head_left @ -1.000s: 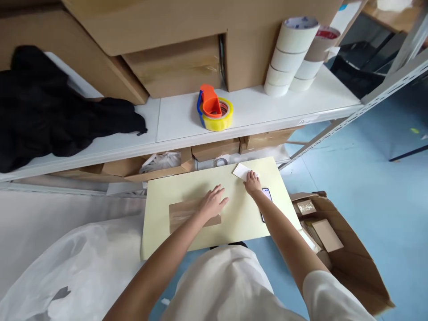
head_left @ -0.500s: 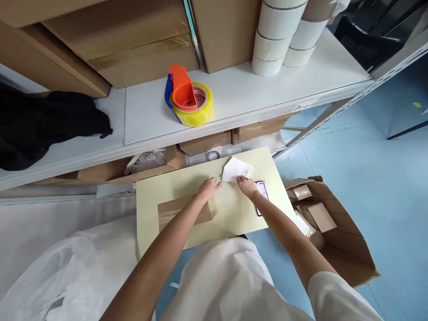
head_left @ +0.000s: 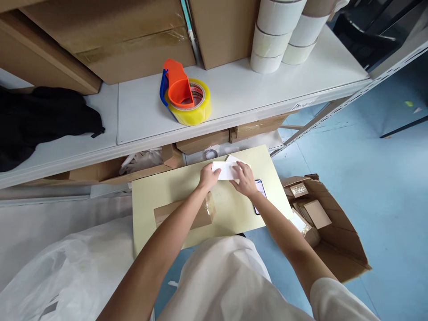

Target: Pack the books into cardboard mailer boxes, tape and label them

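Note:
A white paper slip (head_left: 224, 170) is stretched between my hands above the far side of a pale yellow board (head_left: 230, 211). My left hand (head_left: 209, 178) pinches the slip's left end, thumb on top. Over its right end lie the fingers of my right hand (head_left: 245, 180), spread, with the thumb apart below the slip's edge. More white paper (head_left: 233, 158) shows partly behind the slip and the right hand. A phone (head_left: 258, 205) with a lit screen lies by my right wrist, partly covered. Beneath my left forearm a brown cardboard box (head_left: 202, 218) rests on the board.
Beyond the board runs a grey shelf (head_left: 227, 104) holding a tape dispenser (head_left: 180, 89) with yellow tape, stacked white rolls (head_left: 267, 44) and black cloth (head_left: 47, 120). An open carton (head_left: 344, 249) with small boxes stands on the floor at right. White plastic sheeting (head_left: 83, 267) lies at left.
My left hand has moved up to the paper and taken hold of a slip's end. The slip now lies straight between both hands. My right hand has opened its fingers over it.

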The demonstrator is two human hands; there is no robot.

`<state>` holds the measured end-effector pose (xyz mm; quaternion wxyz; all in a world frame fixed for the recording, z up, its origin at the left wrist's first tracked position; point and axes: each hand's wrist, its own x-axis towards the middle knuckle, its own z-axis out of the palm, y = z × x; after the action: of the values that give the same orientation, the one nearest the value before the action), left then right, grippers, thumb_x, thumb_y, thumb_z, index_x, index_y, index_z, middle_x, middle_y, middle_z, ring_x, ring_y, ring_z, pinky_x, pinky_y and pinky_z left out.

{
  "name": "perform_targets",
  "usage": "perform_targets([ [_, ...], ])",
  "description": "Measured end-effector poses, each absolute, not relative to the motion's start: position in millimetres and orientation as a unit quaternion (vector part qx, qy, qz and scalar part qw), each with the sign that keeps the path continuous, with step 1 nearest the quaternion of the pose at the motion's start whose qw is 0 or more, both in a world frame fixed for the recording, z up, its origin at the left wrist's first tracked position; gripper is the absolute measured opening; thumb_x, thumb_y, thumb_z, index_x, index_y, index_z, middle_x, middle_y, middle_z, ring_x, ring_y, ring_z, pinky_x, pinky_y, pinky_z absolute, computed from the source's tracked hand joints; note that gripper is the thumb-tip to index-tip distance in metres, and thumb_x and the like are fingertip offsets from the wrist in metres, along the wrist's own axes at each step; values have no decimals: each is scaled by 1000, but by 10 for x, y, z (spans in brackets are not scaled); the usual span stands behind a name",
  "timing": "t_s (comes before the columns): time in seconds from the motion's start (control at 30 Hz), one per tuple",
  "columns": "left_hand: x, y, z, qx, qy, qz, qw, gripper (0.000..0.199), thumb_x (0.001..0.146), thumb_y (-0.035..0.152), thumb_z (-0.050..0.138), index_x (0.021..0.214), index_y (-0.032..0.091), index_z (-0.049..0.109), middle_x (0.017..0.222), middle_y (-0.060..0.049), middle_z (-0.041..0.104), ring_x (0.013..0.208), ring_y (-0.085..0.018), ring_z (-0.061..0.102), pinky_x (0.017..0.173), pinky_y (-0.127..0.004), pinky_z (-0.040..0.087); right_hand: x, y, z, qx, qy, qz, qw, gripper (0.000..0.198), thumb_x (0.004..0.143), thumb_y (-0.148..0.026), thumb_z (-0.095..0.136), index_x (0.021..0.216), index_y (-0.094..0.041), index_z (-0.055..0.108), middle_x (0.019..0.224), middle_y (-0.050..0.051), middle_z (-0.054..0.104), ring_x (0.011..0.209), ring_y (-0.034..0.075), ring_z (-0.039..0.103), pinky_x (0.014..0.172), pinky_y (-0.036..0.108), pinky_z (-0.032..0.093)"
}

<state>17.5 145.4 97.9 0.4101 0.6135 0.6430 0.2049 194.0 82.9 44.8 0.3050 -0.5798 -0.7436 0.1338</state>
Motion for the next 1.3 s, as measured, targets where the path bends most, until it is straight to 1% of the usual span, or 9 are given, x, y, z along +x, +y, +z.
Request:
perform_targets([
  [0.1,43,1508,1191,694,614,172,335,20,78,26,56,91,15,65,90,-9,70,83,-22,64,76,-32,49,2105,963,511,-548,-715,235,364,77,74,-46,66,138,-17,34,144,19,34,135,33,29,106,53,30],
  [0.17,-55,1523,1336,720,598,155,317,21,80,27,54,94,15,65,89,-9,70,83,-22,64,77,-32,48,2211,1073,529,-502,-718,315,365,60,77,-46,64,129,-22,46,140,16,41,131,31,37,105,51,33],
  [0.27,-143,1499,1524,732,606,141,278,24,83,26,51,100,16,63,92,-9,69,87,-23,63,79,-34,48,2293,1217,549,-451,-728,390,339,24,83,-42,59,97,-23,65,126,12,54,118,26,52,100,47,41],
  [0.4,-46,1398,1692,793,582,141,113,46,81,28,57,125,17,51,130,-15,54,123,-30,45,101,-45,34,2265,1310,614,-427,-749,389,326,21,87,-38,55,83,-21,68,115,12,59,109,24,57,94,44,46],
  [0.47,83,1361,1707,853,505,96,90,55,80,30,59,133,22,44,143,-12,41,134,-31,31,107,-51,22,2230,1322,652,-410,-765,367,335,20,87,-36,54,83,-21,68,112,12,60,107,23,58,93,43,46],
  [0.53,214,1359,1666,892,436,32,115,48,83,29,55,131,28,47,145,-8,39,136,-30,27,109,-55,14,2204,1324,683,-399,-774,352,344,20,87,-35,53,82,-22,68,109,11,60,105,23,58,92,42,47],
  [0.73,332,1490,1465,899,393,-23,191,19,87,27,50,99,27,64,123,-5,60,132,-26,34,107,-60,11,2217,1297,745,-380,-796,332,334,23,89,-32,49,83,-19,68,104,12,61,99,21,60,88,38,48],
  [0.93,337,1557,1428,887,401,-19,227,23,89,26,46,78,24,66,83,-5,69,102,-22,57,108,-53,9,2239,1282,765,-420,-818,292,265,20,87,-33,53,89,-21,69,109,11,63,103,24,58,94,42,40],
  [1.3,372,1619,1356,835,478,-23,271,23,88,28,45,83,26,67,82,-3,71,89,-22,63,101,-44,24,2205,1296,791,-424,-795,336,275,28,93,-34,43,85,-19,64,93,9,67,90,21,61,97,44,32],
])
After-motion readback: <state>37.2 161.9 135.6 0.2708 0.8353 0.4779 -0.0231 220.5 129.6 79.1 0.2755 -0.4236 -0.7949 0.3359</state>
